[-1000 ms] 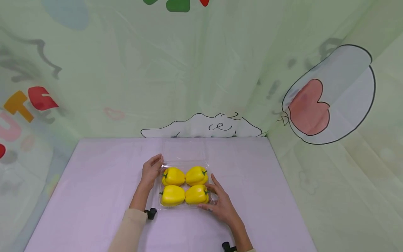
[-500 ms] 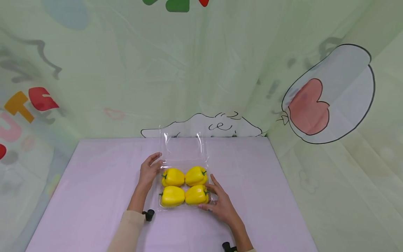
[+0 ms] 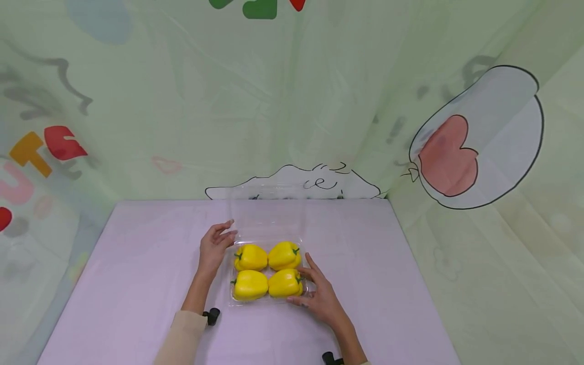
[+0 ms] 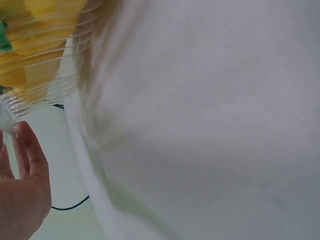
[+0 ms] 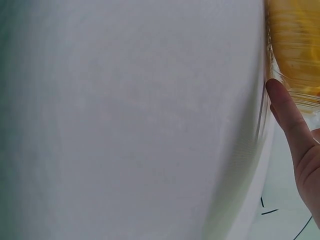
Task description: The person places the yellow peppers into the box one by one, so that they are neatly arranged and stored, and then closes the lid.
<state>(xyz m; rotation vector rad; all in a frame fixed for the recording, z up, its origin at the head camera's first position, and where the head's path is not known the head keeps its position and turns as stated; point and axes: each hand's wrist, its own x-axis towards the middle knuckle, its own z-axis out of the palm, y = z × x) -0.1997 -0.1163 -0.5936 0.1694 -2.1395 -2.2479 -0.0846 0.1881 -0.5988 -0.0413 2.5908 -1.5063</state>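
Observation:
A clear plastic clamshell box (image 3: 272, 303) holds several yellow bell peppers (image 3: 251, 285) with green stems. Its clear lid (image 3: 266, 213) stands raised at the back, faint against the backdrop. At the lid's left edge, near the hinge, is my left hand (image 3: 213, 248), fingers lightly bent and thumb apart; in the left wrist view a fingertip meets the plastic. My right hand (image 3: 321, 296) holds the box's right side, thumb at the front corner and fingers spread along the edge. In the right wrist view one straight finger (image 5: 289, 112) lies along the box wall.
The box rests on a table with a pale lilac cloth (image 3: 374, 284). A light green printed curtain (image 3: 274, 101) rises behind the table's back edge and on both sides. Small black wrist mounts (image 3: 212, 316) are on both wrists.
The lid has swung up from lying low behind the box, and its angle still shifts. My left hand has drifted slightly left, its fingers spreading a little. The right hand and the peppers stay put.

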